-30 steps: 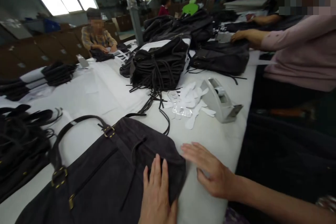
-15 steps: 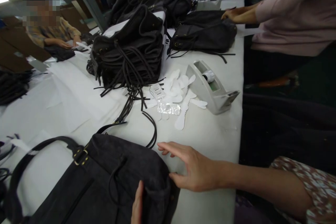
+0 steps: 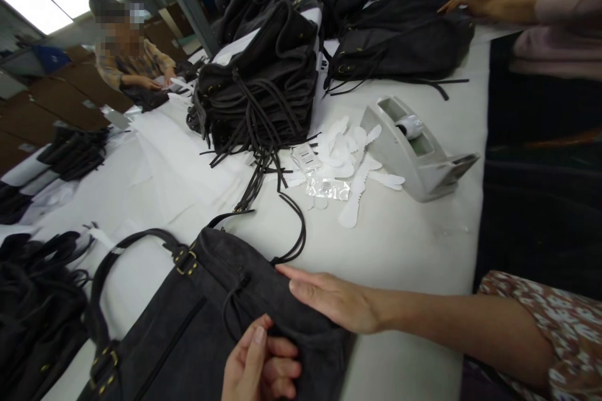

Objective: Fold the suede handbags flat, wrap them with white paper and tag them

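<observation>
A dark grey handbag [image 3: 207, 326] with looped handles, brass-coloured buckles and a thin cord tie lies on the table in front of me. My right hand [image 3: 336, 302] rests along the far edge of the bag, fingers straight and flat against it. Over the bag's front, near its end, my left hand [image 3: 263, 363] has its fingers curled and its thumb close to the index finger. Whether anything is pinched there I cannot make out. Thin dark straps [image 3: 301, 225] stretch from the bag's top onto the white table [image 3: 404, 250].
Beyond the bag lie white plastic pieces [image 3: 350, 213], small clear packets [image 3: 328, 188] and a grey tape dispenser [image 3: 418, 150]. Dark bags [image 3: 263, 88] are stacked farther back. More dark bags [image 3: 37, 307] lie at left. Co-workers stand across the table and at the right.
My right hand has come down flat onto the bag's edge. My left hand has come further into view, its fingers now curled. The view has shifted left.
</observation>
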The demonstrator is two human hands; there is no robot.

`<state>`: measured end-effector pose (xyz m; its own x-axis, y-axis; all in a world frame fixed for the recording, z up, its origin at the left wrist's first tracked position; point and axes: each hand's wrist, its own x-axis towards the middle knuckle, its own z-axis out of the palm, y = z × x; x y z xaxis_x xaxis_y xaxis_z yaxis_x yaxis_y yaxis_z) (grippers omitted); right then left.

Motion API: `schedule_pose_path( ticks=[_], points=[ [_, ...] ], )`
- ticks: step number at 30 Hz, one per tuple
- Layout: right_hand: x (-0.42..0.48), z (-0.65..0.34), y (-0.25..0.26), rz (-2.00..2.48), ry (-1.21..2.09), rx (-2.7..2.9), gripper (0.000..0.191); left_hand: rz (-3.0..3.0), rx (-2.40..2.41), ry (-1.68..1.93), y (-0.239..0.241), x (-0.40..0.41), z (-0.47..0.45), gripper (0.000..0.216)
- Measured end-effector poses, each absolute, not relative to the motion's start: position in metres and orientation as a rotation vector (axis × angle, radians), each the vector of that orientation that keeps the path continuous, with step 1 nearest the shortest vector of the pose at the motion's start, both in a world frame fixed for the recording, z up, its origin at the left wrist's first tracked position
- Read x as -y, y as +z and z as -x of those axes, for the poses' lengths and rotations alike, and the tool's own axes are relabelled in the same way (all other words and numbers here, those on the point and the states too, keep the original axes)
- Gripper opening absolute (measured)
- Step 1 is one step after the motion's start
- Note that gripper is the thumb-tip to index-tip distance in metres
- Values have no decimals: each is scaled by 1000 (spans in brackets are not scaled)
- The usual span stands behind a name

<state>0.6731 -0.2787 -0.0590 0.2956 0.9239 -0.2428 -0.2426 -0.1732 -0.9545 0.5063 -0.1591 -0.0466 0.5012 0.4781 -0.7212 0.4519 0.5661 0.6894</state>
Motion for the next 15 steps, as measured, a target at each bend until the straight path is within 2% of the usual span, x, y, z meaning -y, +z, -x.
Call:
schedule_pose_path(
  ticks=[8, 11, 15],
  points=[
    [273, -676, -53, 1321, 1465, 917, 87, -1206, -1027, -186, -38, 151, -537, 57],
    [269, -678, -52, 1179, 1419, 691, 78, -1310, -985, -166, -41, 149, -540, 57],
    [246, -692, -37, 812, 1170, 218, 56, -1503, -1070, 26, -41, 148, -531, 57]
  ],
)
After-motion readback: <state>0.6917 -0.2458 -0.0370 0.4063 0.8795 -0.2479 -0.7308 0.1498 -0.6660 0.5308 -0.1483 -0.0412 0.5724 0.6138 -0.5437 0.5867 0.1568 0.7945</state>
